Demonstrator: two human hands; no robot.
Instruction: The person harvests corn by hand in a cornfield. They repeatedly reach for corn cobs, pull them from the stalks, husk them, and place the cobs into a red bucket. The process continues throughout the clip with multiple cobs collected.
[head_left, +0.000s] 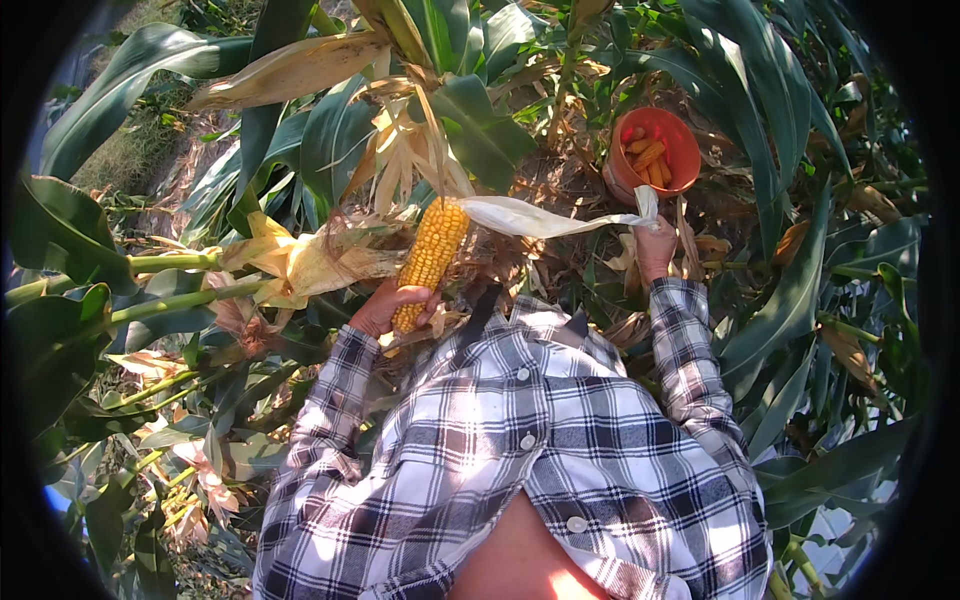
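Note:
A yellow ear of corn (434, 259) with bare kernels stands tilted in front of me. My left hand (397, 304) is wrapped around its lower end. From the top of the ear a pale dry husk leaf (547, 219) stretches to the right, where my right hand (656, 244) grips its far end. Dry husks (394, 154) hang from the stalk just above the ear. An orange bucket (619, 169) with several husked ears of corn (649, 159) inside stands on the ground just beyond my right hand.
Corn stalks with broad green leaves (780, 315) crowd both sides. At the left, an ear in dry husk (330, 262) lies close to my left hand on its stalk (180, 261). Dry leaves and soil (555, 180) cover the ground ahead.

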